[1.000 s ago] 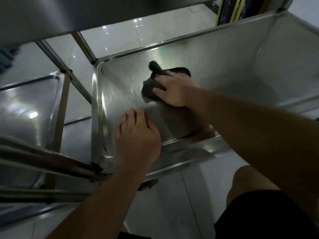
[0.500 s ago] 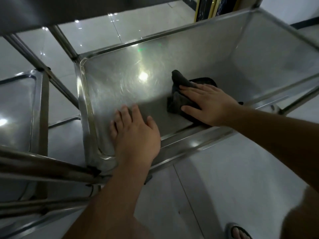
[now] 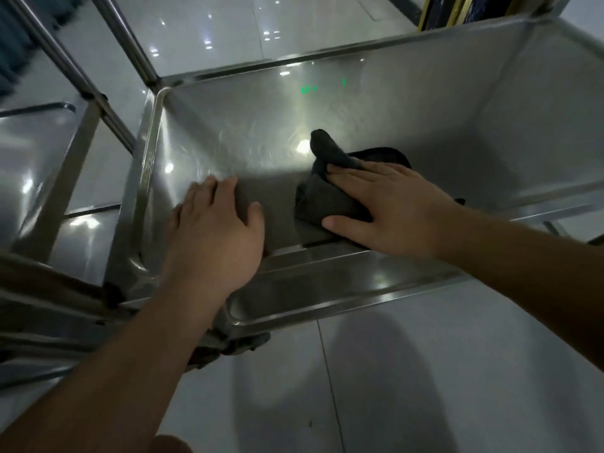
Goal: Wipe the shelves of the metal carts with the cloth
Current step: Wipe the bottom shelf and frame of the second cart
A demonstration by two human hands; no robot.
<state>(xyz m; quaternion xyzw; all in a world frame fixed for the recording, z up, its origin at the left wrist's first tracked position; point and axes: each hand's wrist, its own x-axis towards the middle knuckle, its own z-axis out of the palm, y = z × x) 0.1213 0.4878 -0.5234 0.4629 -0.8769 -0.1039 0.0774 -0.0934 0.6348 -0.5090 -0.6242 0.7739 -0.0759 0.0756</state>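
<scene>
Fingers, right hand (image 3: 392, 212): I see them straight and together, pressed flat on the dark cloth (image 3: 330, 194), thumb stretched out along the cloth's near edge.
Fingers, left hand (image 3: 215, 230): I see them lying straight and slightly apart, palm down, holding nothing.
Cloth: bunched and dark grey, it lies on the floor of the bottom cart shelf (image 3: 425, 125), close to the shelf's near rim, with one twisted end sticking up past my right fingertips.
Left hand: it rests on the same shelf at its near left corner, well apart from the cloth, wrist crossing the near rim.
Shelf: a shiny steel tray with raised walls; a bright glare spot sits just beyond the cloth.
Second cart (image 3: 39, 148): left of the shelf, another steel tray shows behind the upright tubes.
Tiled floor (image 3: 376, 387): pale and glossy, below the shelf's near rim.
</scene>
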